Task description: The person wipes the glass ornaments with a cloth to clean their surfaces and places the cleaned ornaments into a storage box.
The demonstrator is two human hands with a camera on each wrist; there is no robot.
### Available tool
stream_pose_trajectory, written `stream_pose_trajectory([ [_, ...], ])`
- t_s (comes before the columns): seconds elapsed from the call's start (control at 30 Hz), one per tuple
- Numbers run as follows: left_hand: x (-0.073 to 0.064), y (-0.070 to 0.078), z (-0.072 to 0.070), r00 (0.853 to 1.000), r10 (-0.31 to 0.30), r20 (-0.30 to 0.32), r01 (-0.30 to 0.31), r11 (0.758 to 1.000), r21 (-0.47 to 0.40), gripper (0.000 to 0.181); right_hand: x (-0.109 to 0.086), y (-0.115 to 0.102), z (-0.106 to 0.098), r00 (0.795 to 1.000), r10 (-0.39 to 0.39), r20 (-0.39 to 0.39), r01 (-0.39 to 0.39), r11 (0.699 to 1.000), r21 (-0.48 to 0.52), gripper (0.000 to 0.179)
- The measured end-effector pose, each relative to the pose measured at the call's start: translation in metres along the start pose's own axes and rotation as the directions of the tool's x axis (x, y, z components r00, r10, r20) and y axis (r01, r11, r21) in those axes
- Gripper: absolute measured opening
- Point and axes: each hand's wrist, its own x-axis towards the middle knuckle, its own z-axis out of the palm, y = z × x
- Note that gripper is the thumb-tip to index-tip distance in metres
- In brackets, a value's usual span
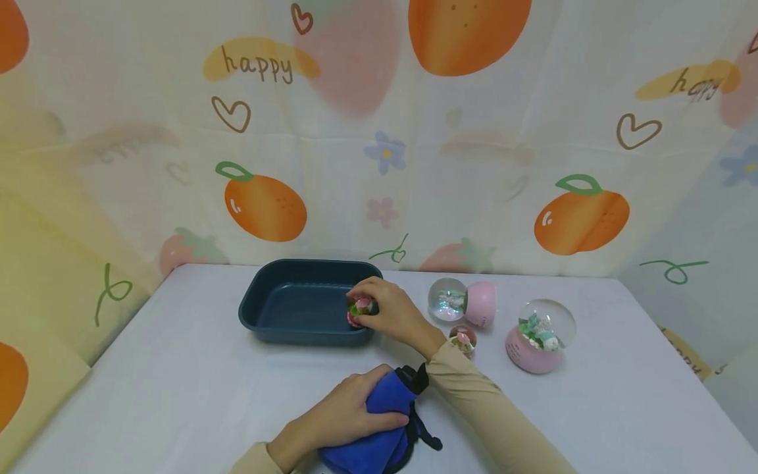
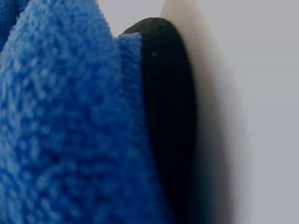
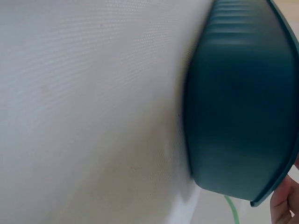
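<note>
In the head view my right hand (image 1: 393, 313) pinches a small snow globe (image 1: 358, 308) with pink and green decoration, at the right end of a dark teal tray (image 1: 251, 322). Part of the globe is hidden by the fingers. The tray's outer wall (image 3: 243, 112) fills the right of the right wrist view, with a few fingertips (image 3: 282, 200) at its rim. Nearer the front, my left hand (image 1: 349, 411) grips a fuzzy blue cloth pouch-like item (image 1: 387, 395) with black trim and a black strap. Its blue pile (image 2: 70, 121) fills much of the left wrist view.
Right of the tray, a larger snow globe (image 1: 481, 304) with a pink base lies on its side. Another snow globe (image 1: 535, 352) is tilted further right. A small snow globe (image 1: 463, 339) sits beside the right forearm. A printed cloth (image 1: 379, 184) hangs behind the white table (image 1: 177, 388).
</note>
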Motion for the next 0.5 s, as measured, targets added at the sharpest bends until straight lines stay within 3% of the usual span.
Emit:
stream_pose_trajectory([
  [0.5, -0.0004, -0.0007, 0.0006, 1.000, -0.001, -0.013, 0.001, 1.000, 0.014, 0.045, 0.0072, 0.0004, 0.0037, 0.996, 0.050, 0.076, -0.052, 0.998, 0.027, 0.027],
])
